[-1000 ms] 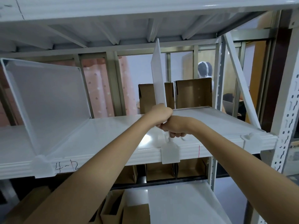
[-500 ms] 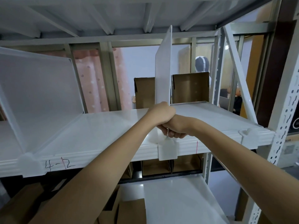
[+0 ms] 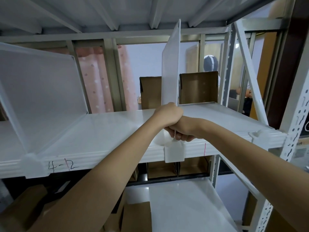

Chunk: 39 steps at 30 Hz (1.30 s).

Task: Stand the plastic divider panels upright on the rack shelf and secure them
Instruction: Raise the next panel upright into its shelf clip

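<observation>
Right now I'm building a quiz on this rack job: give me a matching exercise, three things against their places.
Things:
1. middle divider panel
2. left divider panel
3. handwritten label

Places:
A. on the shelf's front edge
B. upright at the shelf's left end, no hand on it
C. gripped low down by both hands

Pairs: 1-C, 2-B, 3-A

The white rack shelf (image 3: 117, 131) carries three plastic panels. The middle panel (image 3: 170, 67) stands upright above a white clip (image 3: 174, 152) on the shelf's front edge. Well left of it stands a translucent panel (image 3: 38, 91); far right of it, another panel (image 3: 247, 71) leans.
</observation>
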Each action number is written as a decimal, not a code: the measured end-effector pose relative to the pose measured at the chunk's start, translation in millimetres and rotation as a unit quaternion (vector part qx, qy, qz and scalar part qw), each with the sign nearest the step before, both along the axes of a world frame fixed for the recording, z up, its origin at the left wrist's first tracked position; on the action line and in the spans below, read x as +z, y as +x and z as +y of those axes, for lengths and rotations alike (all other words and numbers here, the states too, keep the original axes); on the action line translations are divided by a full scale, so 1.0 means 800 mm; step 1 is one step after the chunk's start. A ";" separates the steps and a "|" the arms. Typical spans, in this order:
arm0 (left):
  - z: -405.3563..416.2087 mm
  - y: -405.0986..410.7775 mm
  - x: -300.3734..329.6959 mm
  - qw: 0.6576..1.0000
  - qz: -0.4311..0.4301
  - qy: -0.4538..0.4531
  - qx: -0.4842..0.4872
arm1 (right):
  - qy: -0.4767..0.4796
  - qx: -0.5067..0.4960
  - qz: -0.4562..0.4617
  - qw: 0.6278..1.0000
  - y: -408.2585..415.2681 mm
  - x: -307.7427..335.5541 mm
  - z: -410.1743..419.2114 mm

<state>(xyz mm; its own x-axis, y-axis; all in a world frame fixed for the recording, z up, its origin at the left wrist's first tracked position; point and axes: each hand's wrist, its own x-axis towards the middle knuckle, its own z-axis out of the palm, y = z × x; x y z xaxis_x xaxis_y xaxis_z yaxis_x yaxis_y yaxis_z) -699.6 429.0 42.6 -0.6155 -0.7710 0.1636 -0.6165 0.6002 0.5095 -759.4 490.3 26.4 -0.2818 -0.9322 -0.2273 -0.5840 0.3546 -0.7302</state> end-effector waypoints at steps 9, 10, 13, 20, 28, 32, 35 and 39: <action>0.006 0.006 0.001 0.999 0.017 0.033 0.001 | 0.007 -0.019 0.005 1.000 0.005 -0.001 -0.001; 0.007 0.006 0.001 1.000 0.014 0.025 0.002 | 0.007 -0.018 0.004 1.000 0.005 0.000 0.001; 0.008 0.004 0.000 1.000 -0.001 0.010 0.004 | 0.009 -0.013 0.010 1.000 0.004 -0.001 0.002; 0.005 0.002 -0.009 1.000 -0.006 0.011 0.012 | 0.010 -0.015 0.024 1.000 0.007 -0.007 0.001; 0.000 0.001 -0.017 1.000 -0.005 0.019 0.020 | 0.016 -0.020 0.073 0.997 0.003 -0.013 -0.007; 0.002 0.004 -0.017 0.998 0.002 0.051 0.021 | 0.046 -0.018 0.106 0.993 0.007 -0.008 -0.009; 0.008 0.006 -0.012 0.998 0.012 0.066 0.020 | 0.078 -0.023 0.128 0.988 0.006 -0.003 -0.007; 0.014 0.008 -0.012 0.996 0.005 0.085 0.015 | 0.096 -0.038 0.126 0.987 0.009 -0.004 -0.002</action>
<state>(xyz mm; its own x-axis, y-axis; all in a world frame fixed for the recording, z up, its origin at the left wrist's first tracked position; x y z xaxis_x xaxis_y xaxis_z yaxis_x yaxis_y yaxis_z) -693.1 440.6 33.3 -0.5906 -0.8062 0.0358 -0.6269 0.4862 0.6088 -751.9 488.5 23.6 -0.4200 -0.8522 -0.3119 -0.7041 0.5229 -0.4805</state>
